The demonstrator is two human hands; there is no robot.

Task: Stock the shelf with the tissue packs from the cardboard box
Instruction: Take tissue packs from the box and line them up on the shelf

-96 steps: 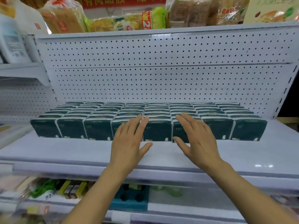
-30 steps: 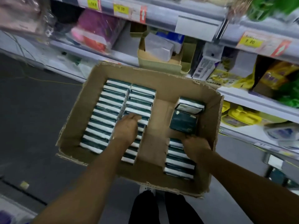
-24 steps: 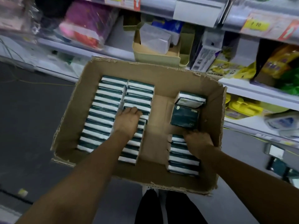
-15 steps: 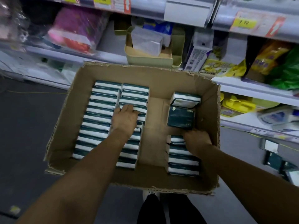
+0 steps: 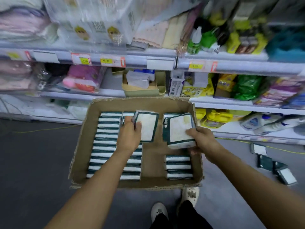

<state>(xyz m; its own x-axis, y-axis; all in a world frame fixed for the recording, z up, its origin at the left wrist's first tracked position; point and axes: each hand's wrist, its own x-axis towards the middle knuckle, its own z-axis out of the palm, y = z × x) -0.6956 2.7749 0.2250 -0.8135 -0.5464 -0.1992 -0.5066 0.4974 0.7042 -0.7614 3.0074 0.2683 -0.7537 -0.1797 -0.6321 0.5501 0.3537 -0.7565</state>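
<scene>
An open cardboard box [image 5: 82, 142] sits on the floor in front of me, holding rows of dark green and white tissue packs [image 5: 105, 142]. My left hand [image 5: 127, 138] grips a bunch of tissue packs [image 5: 147, 128] lifted above the left rows, white face up. My right hand [image 5: 202, 141] holds another bunch of packs [image 5: 179, 129] raised over the box's right side. A short row of packs [image 5: 179, 167] stays at the box's near right.
Stocked store shelves [image 5: 148, 61] with price tags run behind the box. Several loose tissue packs [image 5: 270, 164] lie on the grey floor at the right. My feet [image 5: 175, 205] stand just behind the box's near edge.
Both hands have come up out of the box, each with a bunch of tissue packs. Half a second ago they reached down among the rows. The view has tilted up toward the shelves.
</scene>
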